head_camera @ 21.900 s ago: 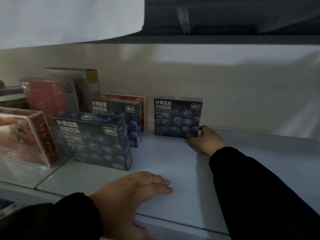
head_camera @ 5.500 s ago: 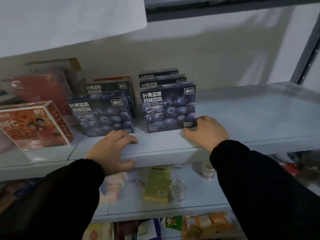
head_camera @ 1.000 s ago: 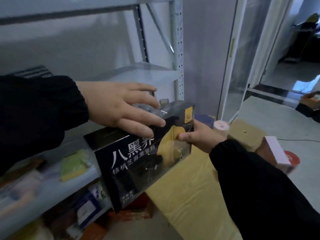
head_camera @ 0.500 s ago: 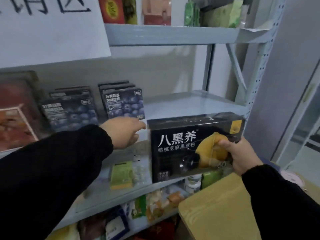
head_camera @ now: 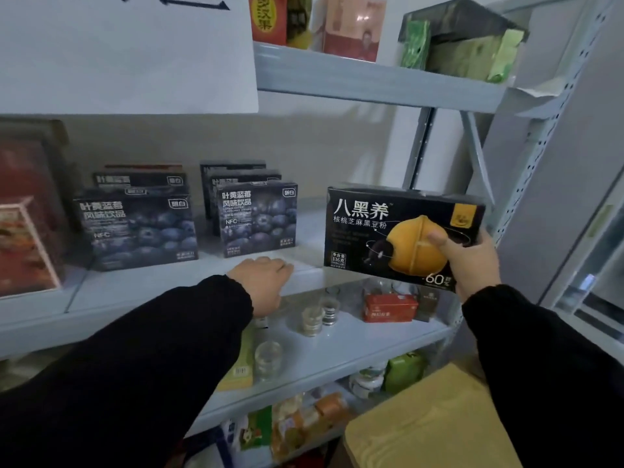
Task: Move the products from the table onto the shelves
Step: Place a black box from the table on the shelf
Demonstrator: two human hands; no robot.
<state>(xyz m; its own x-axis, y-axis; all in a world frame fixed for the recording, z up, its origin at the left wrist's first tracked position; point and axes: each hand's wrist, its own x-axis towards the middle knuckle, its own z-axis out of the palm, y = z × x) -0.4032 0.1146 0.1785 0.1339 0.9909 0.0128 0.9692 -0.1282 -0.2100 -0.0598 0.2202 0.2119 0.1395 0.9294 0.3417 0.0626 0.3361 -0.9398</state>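
Note:
My right hand (head_camera: pixel 467 261) grips the lower right corner of a black box (head_camera: pixel 378 228) with white Chinese lettering and a yellow fruit picture. The box is upright, its lower left edge at the front rim of the middle shelf (head_camera: pixel 310 224). My left hand (head_camera: pixel 263 278) rests palm down on that shelf's front edge, fingers together, holding nothing. Two rows of dark blueberry drink boxes (head_camera: pixel 258 219) stand on the shelf to the left of the black box.
Red boxes (head_camera: pixel 27 244) stand at the far left of the middle shelf. The shelf below holds small glass jars (head_camera: pixel 315 315) and an orange box (head_camera: pixel 388 307). A white sign (head_camera: pixel 128 55) hangs above. The yellow table (head_camera: pixel 429 423) is at lower right.
The black box has risen and moved to the shelf's front edge in my right hand. My left hand has dropped onto the shelf edge. The view has shifted closer to the shelves.

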